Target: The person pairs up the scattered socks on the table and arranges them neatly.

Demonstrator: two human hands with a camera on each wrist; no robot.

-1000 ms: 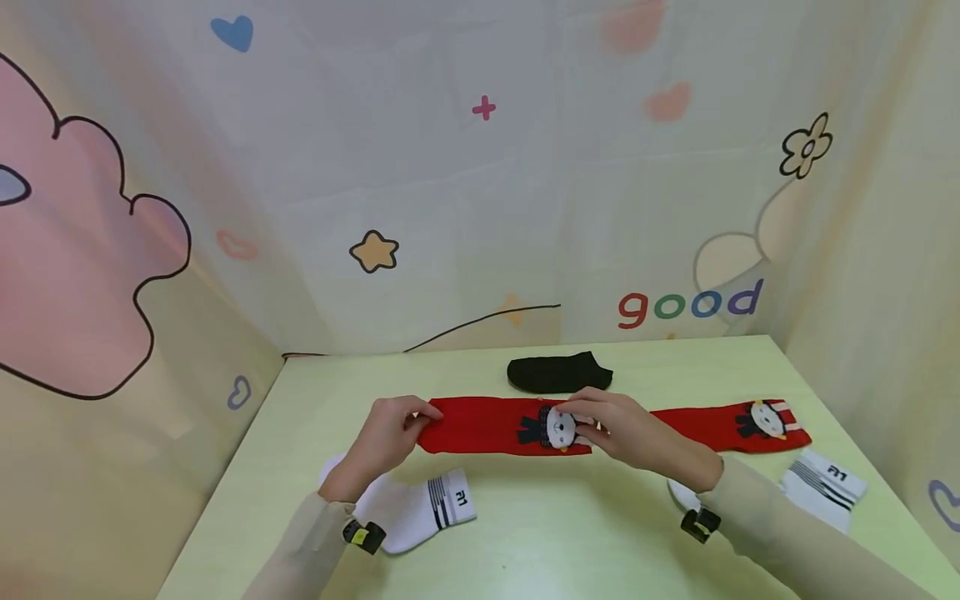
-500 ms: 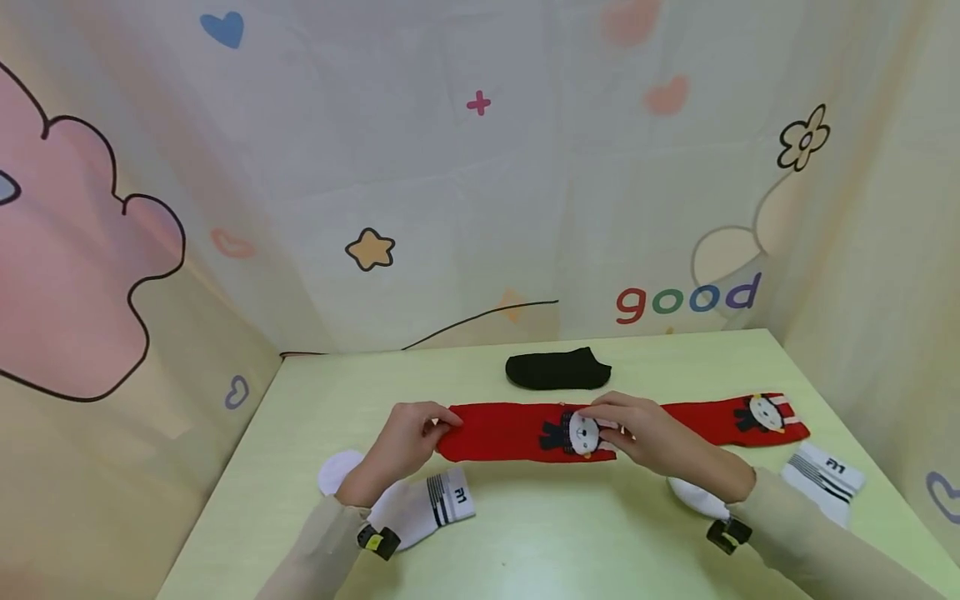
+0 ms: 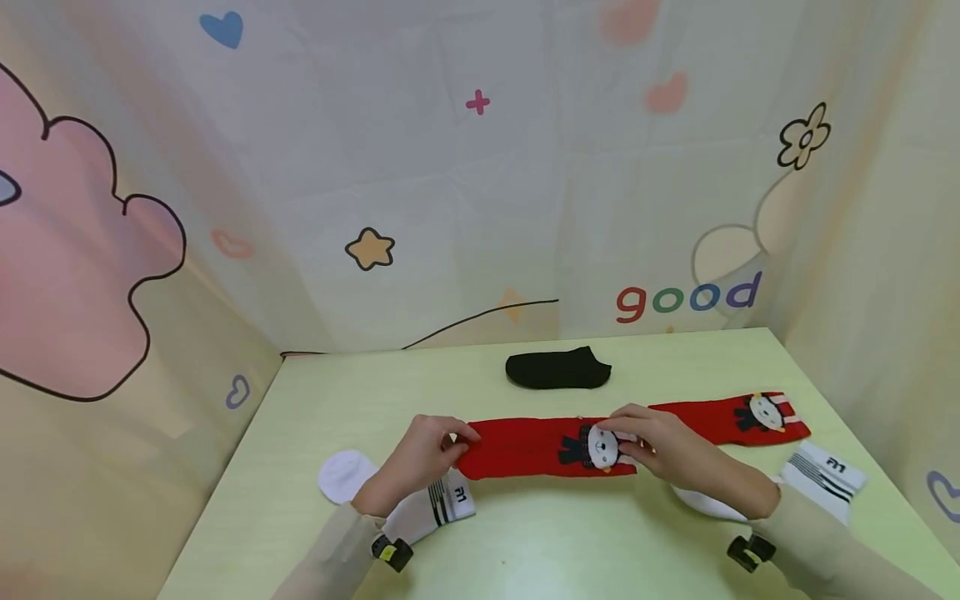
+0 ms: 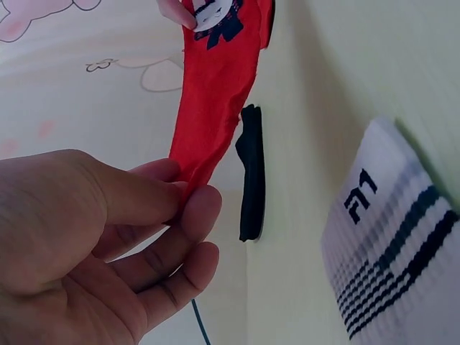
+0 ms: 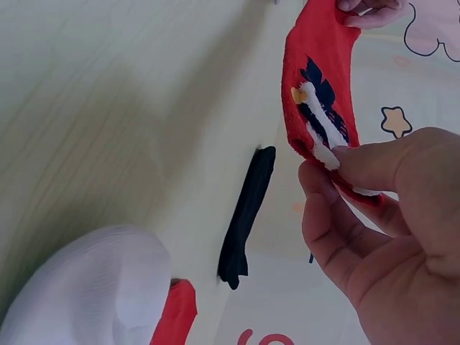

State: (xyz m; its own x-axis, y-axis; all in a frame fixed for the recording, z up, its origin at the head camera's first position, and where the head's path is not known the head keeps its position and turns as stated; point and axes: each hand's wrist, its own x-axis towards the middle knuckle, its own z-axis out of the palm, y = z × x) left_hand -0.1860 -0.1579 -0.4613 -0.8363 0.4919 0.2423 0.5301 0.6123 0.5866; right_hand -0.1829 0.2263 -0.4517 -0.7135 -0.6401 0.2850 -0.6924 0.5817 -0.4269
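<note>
A red sock (image 3: 517,448) with a white animal face is stretched level above the table. My left hand (image 3: 427,458) pinches its plain end between thumb and fingers, as the left wrist view also shows at the sock (image 4: 215,100). At the patterned end, my right hand (image 3: 663,442) pinches the edge beside the face; in the right wrist view the thumb lies on the fluffy patch of the sock (image 5: 320,79). A second red sock (image 3: 720,421) with the same face lies flat at the right, partly behind my right hand.
A black ankle sock (image 3: 558,369) lies near the table's back edge. One white striped sock (image 3: 412,517) lies under my left forearm, another white striped sock (image 3: 821,479) at the right, partly covered by my right arm. A printed curtain (image 3: 450,167) hangs round the pale table (image 3: 540,550).
Both hands have moved right and nearer to me with the red sock held between them. The other socks have stayed in place; the head view has shifted slightly.
</note>
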